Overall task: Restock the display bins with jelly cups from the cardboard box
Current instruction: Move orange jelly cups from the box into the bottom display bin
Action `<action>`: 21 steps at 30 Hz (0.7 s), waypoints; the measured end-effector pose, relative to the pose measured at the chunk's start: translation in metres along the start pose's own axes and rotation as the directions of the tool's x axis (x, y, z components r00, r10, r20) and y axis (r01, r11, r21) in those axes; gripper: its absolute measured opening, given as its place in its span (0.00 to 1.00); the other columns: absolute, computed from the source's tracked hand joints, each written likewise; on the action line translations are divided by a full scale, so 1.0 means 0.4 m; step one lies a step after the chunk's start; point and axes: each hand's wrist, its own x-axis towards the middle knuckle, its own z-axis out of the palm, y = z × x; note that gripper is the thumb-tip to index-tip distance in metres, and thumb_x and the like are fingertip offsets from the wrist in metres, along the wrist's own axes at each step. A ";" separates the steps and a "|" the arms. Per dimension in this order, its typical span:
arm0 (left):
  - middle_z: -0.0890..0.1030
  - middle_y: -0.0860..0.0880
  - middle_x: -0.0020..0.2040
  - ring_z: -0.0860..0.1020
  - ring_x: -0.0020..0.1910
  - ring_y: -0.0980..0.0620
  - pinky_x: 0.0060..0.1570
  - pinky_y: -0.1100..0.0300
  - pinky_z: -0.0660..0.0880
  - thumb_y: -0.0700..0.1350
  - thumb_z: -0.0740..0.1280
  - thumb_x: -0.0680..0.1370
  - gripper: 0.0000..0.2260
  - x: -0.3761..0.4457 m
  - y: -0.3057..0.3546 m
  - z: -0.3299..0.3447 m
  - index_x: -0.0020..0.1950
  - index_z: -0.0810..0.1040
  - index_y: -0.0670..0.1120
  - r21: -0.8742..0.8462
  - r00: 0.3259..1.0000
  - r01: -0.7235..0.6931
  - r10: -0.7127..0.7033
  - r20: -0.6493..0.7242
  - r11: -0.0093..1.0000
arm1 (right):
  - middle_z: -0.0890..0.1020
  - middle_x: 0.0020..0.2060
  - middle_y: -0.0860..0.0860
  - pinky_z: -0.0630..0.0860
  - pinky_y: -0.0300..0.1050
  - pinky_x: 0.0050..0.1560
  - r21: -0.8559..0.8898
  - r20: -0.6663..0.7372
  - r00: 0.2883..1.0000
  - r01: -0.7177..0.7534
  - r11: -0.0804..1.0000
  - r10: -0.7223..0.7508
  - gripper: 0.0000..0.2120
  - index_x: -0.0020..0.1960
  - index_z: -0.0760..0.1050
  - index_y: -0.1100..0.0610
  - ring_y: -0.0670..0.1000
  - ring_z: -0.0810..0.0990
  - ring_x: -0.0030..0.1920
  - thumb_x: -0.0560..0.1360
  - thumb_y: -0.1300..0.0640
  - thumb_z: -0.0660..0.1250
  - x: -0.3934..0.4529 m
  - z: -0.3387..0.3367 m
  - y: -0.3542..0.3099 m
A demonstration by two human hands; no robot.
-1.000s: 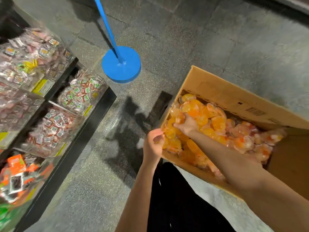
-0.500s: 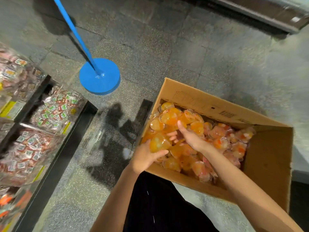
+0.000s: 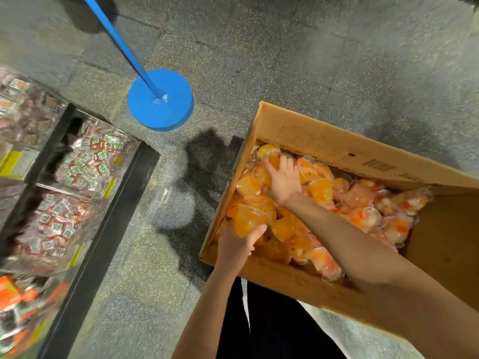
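**Two hands deep in the jelly box**

Big brown cardboard box (image 3: 324,141) on the grey floor (image 3: 259,60), open at the top, on the right side of the view. Full of jelly cups (image 3: 357,206), orange and pinkish, all piled up inside.

Left hand (image 3: 237,246) at the near left corner of the box, fingers curled under and round an orange jelly cup (image 3: 248,221), gripping it. Cup just above the pile, close to the box wall.

Right hand (image 3: 282,177) farther in, reaching across to the far left part of the pile. Fingers spread, lying flat on top of the cups, pressing on them. No cup pinched there, as far as can be seen.

Display bins (image 3: 88,161) on the left, clear ones in a black rack (image 3: 111,218), well apart from the box. Small wrapped sweets with green and white labels inside two of them. Orange packs in the nearest bin (image 3: 18,307), a bit blurry.

Blue round base (image 3: 160,99) with a blue pole (image 3: 116,35) leaning up from it, on the floor between the bins and the box. Dark clothing (image 3: 272,327) at the bottom, next to the box.
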 end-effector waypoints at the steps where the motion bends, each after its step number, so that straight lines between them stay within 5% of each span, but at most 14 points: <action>1: 0.81 0.45 0.50 0.78 0.36 0.55 0.26 0.73 0.70 0.56 0.72 0.72 0.20 0.005 0.000 0.001 0.58 0.77 0.46 -0.005 1.000 0.013 -0.013 -0.024 1.000 | 0.56 0.72 0.62 0.59 0.57 0.68 -0.036 0.006 0.997 0.074 0.997 -0.073 0.38 0.77 0.52 0.47 0.63 0.54 0.72 0.73 0.45 0.68 0.010 0.002 -0.003; 4: 0.81 0.40 0.52 0.76 0.33 0.57 0.25 0.74 0.68 0.58 0.70 0.72 0.23 0.009 -0.003 0.002 0.59 0.77 0.43 -0.027 0.998 0.012 -0.013 -0.064 1.000 | 0.58 0.74 0.60 0.59 0.56 0.69 -0.158 0.113 0.955 0.290 0.944 -0.275 0.29 0.75 0.59 0.52 0.62 0.53 0.74 0.76 0.53 0.64 0.013 0.009 -0.014; 6: 0.81 0.41 0.53 0.77 0.30 0.60 0.28 0.70 0.70 0.60 0.70 0.72 0.26 0.006 -0.009 -0.003 0.61 0.76 0.43 -0.060 0.998 0.012 -0.016 -0.054 0.998 | 0.70 0.66 0.57 0.64 0.53 0.64 -0.275 0.026 0.937 0.341 0.899 -0.347 0.20 0.69 0.68 0.55 0.60 0.65 0.68 0.78 0.60 0.57 -0.003 0.013 -0.014; 8: 0.81 0.43 0.54 0.77 0.27 0.63 0.31 0.66 0.70 0.63 0.69 0.71 0.28 0.006 -0.014 -0.011 0.62 0.76 0.44 -0.066 0.999 0.038 -0.040 -0.034 0.997 | 0.80 0.47 0.54 0.74 0.47 0.49 -0.275 -0.114 0.901 0.376 0.885 -0.418 0.17 0.53 0.80 0.54 0.55 0.77 0.51 0.73 0.62 0.55 -0.014 0.004 -0.016; 10: 0.82 0.48 0.49 0.77 0.28 0.62 0.29 0.69 0.69 0.60 0.69 0.72 0.24 0.004 -0.012 -0.017 0.60 0.78 0.44 -0.062 0.999 0.037 -0.038 -0.018 0.997 | 0.80 0.38 0.55 0.75 0.45 0.34 -0.228 -0.247 0.851 0.414 0.881 -0.464 0.10 0.47 0.79 0.58 0.56 0.78 0.40 0.68 0.64 0.63 -0.036 -0.013 -0.010; 12: 0.82 0.50 0.44 0.77 0.31 0.59 0.25 0.71 0.68 0.54 0.70 0.74 0.18 -0.004 0.001 -0.025 0.56 0.80 0.42 -0.079 1.000 -0.002 0.000 -0.018 0.997 | 0.77 0.45 0.59 0.74 0.47 0.31 0.006 -0.244 0.907 0.355 0.935 -0.343 0.20 0.58 0.75 0.62 0.59 0.78 0.41 0.67 0.64 0.71 -0.049 -0.030 0.005; 14: 0.82 0.50 0.40 0.76 0.29 0.58 0.23 0.70 0.68 0.49 0.70 0.75 0.13 -0.012 0.015 -0.036 0.52 0.80 0.41 -0.151 1.000 -0.014 0.012 -0.011 0.989 | 0.72 0.54 0.61 0.74 0.50 0.37 0.280 -0.227 0.974 0.075 0.957 -0.010 0.25 0.70 0.66 0.59 0.62 0.77 0.46 0.75 0.55 0.64 -0.087 -0.056 0.020; 16: 0.83 0.49 0.42 0.77 0.28 0.58 0.25 0.67 0.70 0.51 0.71 0.74 0.14 -0.028 0.022 -0.044 0.55 0.79 0.44 -0.164 1.000 -0.002 0.005 0.018 0.986 | 0.75 0.55 0.63 0.72 0.51 0.47 0.634 -0.192 0.929 -0.129 0.762 0.318 0.24 0.69 0.70 0.60 0.63 0.77 0.50 0.77 0.50 0.55 -0.139 -0.082 0.032; 18: 0.83 0.48 0.49 0.78 0.31 0.57 0.26 0.67 0.71 0.59 0.71 0.70 0.25 -0.040 0.022 -0.045 0.62 0.75 0.47 -0.121 0.997 0.009 0.001 0.084 0.993 | 0.79 0.52 0.62 0.70 0.49 0.51 0.858 -0.043 0.829 -0.255 0.445 0.557 0.20 0.62 0.75 0.64 0.60 0.77 0.52 0.80 0.53 0.53 -0.217 -0.106 0.046; 21: 0.78 0.47 0.62 0.80 0.44 0.55 0.38 0.66 0.77 0.68 0.71 0.62 0.46 -0.054 0.051 -0.026 0.73 0.63 0.48 -0.091 0.983 0.016 0.001 0.186 0.996 | 0.77 0.33 0.56 0.75 0.54 0.41 0.928 0.363 0.745 -0.237 -0.286 0.560 0.16 0.45 0.75 0.62 0.53 0.75 0.32 0.82 0.54 0.54 -0.368 -0.131 0.053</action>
